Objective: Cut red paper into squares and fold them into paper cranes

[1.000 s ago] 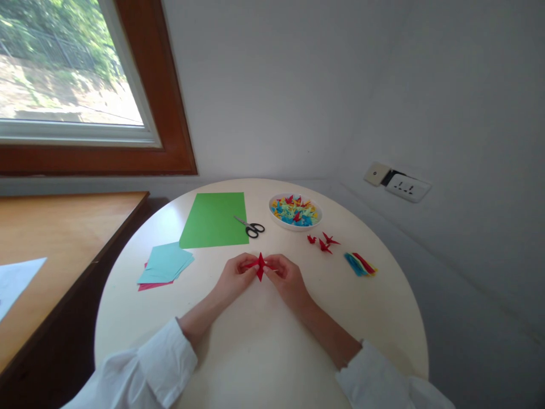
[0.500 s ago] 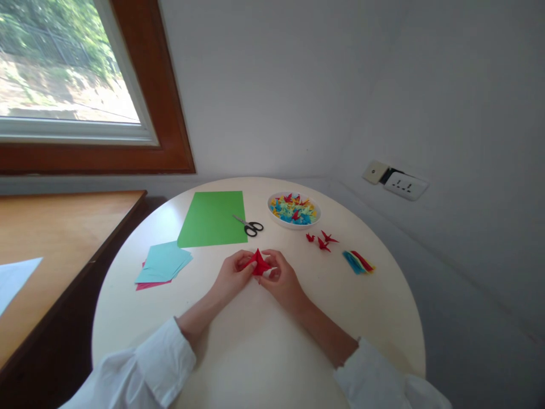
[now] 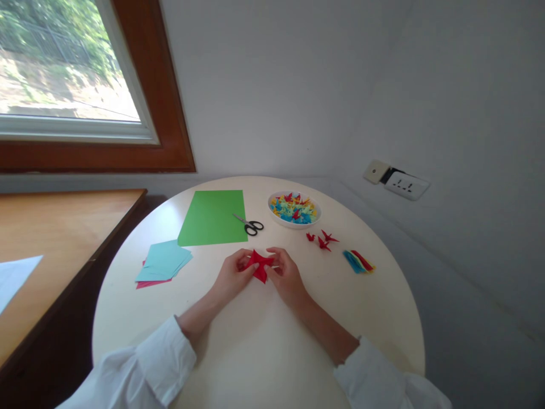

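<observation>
Between my two hands, over the middle of the round white table (image 3: 238, 352), is a small piece of red origami paper (image 3: 260, 267), partly folded, with creased points showing toward and away from me. My left hand (image 3: 233, 274) pinches its left side, thumb on top. On the other side my right hand (image 3: 286, 278) grips the right edge between thumb and fingers. The fingertips under the paper are hidden. Beyond my hands lie black-handled scissors (image 3: 252, 227), partly on a green paper sheet (image 3: 214, 217).
A white bowl (image 3: 294, 225) of colourful paper cranes stands at the back. Several red paper cranes (image 3: 324, 243) lie right of it, near a fan of coloured paper strips (image 3: 359, 262). Light blue paper squares (image 3: 164, 261) are stacked at left. A wooden table (image 3: 63, 227) stands farther left.
The red paper has been spread flatter and wider, with a point now showing toward me. My right thumb has moved up onto its top face. The other things have stayed in place.
</observation>
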Tool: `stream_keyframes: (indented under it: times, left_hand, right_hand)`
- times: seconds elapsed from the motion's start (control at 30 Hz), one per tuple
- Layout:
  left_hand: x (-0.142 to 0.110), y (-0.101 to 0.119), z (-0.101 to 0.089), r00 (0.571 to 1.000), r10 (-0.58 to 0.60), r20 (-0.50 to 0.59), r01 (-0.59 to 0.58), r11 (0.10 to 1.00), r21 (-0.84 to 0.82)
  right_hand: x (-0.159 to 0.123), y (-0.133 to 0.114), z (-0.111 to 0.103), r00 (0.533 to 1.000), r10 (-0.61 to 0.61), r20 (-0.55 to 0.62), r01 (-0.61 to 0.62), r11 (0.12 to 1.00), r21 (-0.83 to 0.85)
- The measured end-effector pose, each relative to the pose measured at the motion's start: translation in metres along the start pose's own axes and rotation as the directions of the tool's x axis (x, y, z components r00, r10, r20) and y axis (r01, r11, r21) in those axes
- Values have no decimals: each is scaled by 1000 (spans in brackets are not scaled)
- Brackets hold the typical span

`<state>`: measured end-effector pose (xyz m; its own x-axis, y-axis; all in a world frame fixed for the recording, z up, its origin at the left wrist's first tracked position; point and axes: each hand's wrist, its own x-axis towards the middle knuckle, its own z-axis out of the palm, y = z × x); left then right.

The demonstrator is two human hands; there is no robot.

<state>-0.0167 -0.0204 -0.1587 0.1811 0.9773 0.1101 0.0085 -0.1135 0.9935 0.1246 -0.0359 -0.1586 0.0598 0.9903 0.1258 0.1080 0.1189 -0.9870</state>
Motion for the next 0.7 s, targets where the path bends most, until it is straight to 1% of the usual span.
stream_keyframes:
  times: [0.1, 0.23, 0.53, 0.7]
  left_hand:
    - [0, 0, 0, 1000, -20, 6, 20, 1000, -22]
    - [0, 2, 0, 998, -59, 14, 60, 993, -100]
    - [-5, 17, 1, 981, -194, 29, 195, 951, -238]
    - [-4, 19, -1, 973, -227, 52, 232, 923, -307]
  right_hand:
    - [1, -1, -1, 1000, 15, -9, -15, 1000, 3]
    - [1, -1, -1, 1000, 20, -22, -21, 1000, -2]
    - [2, 0, -3, 999, 30, -28, -30, 1000, 0]
    - [3, 1, -3, 999, 27, -33, -25, 998, 62]
